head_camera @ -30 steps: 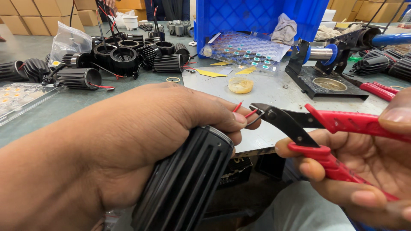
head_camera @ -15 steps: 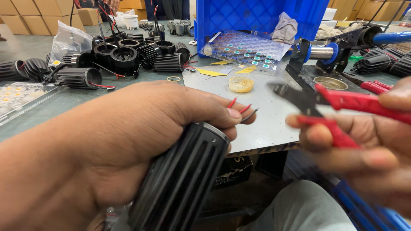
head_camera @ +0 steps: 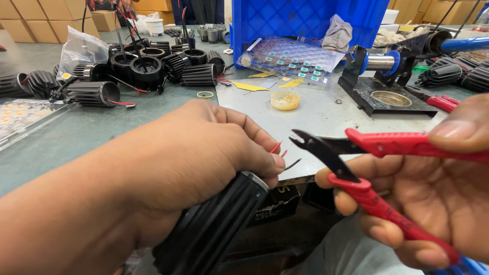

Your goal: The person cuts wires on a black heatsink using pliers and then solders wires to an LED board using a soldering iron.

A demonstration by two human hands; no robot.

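In my left hand [head_camera: 204, 153] I have a black ribbed cylindrical housing [head_camera: 214, 229], fingers wrapped tight around its upper end, held low and near me just off the front edge of the bench. Thin red and dark wire ends [head_camera: 282, 155] poke out past my fingertips. My right hand [head_camera: 438, 198] grips a pair of red-handled cutters [head_camera: 356, 163], whose dark blades stand apart, tips just beside the wire ends but not touching them. As far as I can judge, the wires are uncut and the trimming is yet to be done on this piece. Farther out, to the left, a cluster of similar black ribbed housings [head_camera: 153, 69] lies on the grey-green bench [head_camera: 76, 132], several trailing red wires, beside a clear plastic bag [head_camera: 81, 48]. A pale metal sheet [head_camera: 326, 114] covers the middle, with a small yellowish tub [head_camera: 285, 100] on it and a clear tray of small parts [head_camera: 293, 61] behind. A blue plastic crate [head_camera: 305, 20] stands at the far side, a black press fixture [head_camera: 387, 81] to the right, and cardboard boxes [head_camera: 30, 20] are stacked far left.
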